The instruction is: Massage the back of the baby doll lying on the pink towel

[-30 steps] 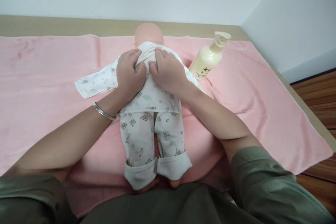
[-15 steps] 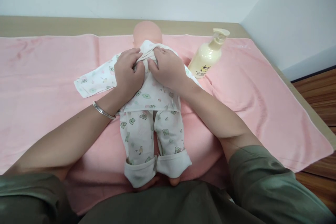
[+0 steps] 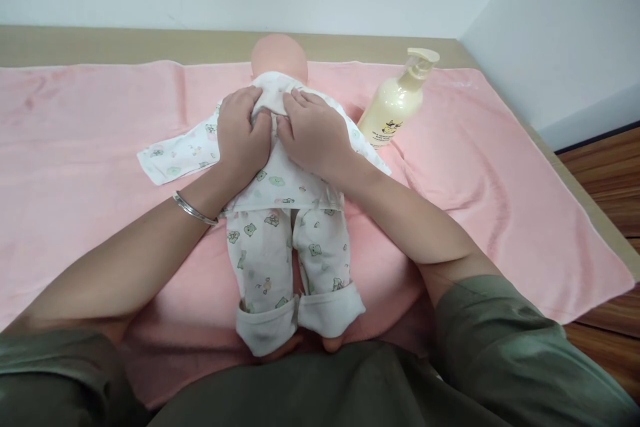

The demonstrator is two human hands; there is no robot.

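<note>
Left hand (image 3: 243,135), right hand (image 3: 317,132) curved over thin printed shirt (image 3: 300,188) on round-headed doll (image 3: 280,57); can't tell grip width. Glossy bottle (image 3: 393,109) right of doll.

Between one and two o'clock, here's the pale-yellow, rounded plastic pump bottle (image 3: 400,101), sporting a black-and-yellow cartoon animal face (image 3: 391,127); at six o'clock below it, dark lettering (image 3: 384,137), too small to read.
</note>
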